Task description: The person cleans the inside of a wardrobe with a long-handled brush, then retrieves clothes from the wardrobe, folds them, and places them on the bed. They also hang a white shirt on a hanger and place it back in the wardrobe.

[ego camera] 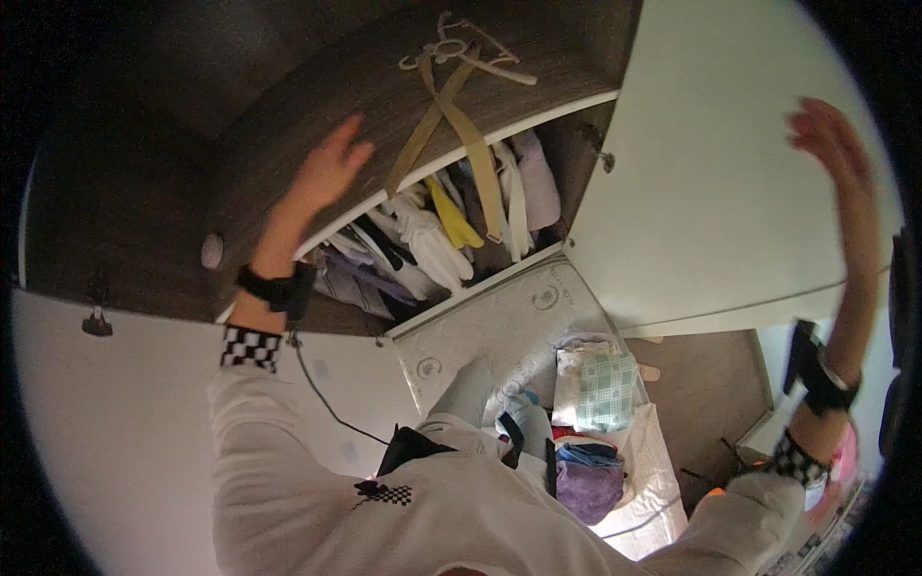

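My left hand (333, 165) is raised in front of a dark wood-grain wardrobe shelf (288, 93), empty, thumb apart from the fingers. To its right a tan belt (472, 137) droops over the shelf's white front edge, its two lengths crossing. A pale plastic clothes hanger (450, 49) lies on the shelf at the belt's upper end. Far to the right, my right hand (832, 140) is lifted before a white wardrobe door (720, 180). It is motion-blurred, and nothing shows in it. Below the shelf, several garments hang in a row, among them a yellow one (454, 216) and a white one (425, 234).
A pale oval object (211, 250) sits at the shelf's left. Under me is a patterned mattress (475, 317), with a folded green-and-white checked cloth (605, 389) and a purple folded cloth (587, 489) on it. A dark cable (324, 403) runs beside another white door (130, 417).
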A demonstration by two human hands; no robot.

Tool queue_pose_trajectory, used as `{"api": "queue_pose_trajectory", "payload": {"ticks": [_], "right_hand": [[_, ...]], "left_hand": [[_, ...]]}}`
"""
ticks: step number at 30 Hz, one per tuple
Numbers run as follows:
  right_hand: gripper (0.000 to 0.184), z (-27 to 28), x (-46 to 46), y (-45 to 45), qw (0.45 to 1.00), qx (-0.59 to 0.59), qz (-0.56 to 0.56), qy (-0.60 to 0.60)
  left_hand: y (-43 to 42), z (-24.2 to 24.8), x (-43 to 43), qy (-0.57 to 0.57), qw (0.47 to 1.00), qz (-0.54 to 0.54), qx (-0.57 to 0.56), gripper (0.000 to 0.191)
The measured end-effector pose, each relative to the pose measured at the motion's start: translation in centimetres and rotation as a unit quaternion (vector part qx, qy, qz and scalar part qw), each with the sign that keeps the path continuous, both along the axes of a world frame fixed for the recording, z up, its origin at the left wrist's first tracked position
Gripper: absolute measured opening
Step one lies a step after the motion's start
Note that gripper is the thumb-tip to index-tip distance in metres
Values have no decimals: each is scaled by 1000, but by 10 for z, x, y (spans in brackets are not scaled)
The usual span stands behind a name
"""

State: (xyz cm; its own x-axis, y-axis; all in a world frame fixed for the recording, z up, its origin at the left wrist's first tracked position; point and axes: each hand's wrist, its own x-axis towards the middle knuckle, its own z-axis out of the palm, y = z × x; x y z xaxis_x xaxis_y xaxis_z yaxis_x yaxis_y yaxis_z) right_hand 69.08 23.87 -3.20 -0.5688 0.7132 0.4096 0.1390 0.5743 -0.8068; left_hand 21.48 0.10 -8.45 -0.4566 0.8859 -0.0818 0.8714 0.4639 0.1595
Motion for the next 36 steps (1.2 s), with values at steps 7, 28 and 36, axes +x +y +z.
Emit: {"api": "queue_pose_trajectory", "payload": {"ticks": [7,28,36], "right_hand": [[50,-183,-224,-38,961,236,28,-143],[56,-350,-442,339,833,470,-278,-85],[55,-290,-450,585,810,457,-351,-105]], "left_hand": [[-51,-98,-9,310,948,-59,-36,60],[111,-372,-160,15,977,50,207,67],[344,-343,-216,-99,956,109,255,64]]}}
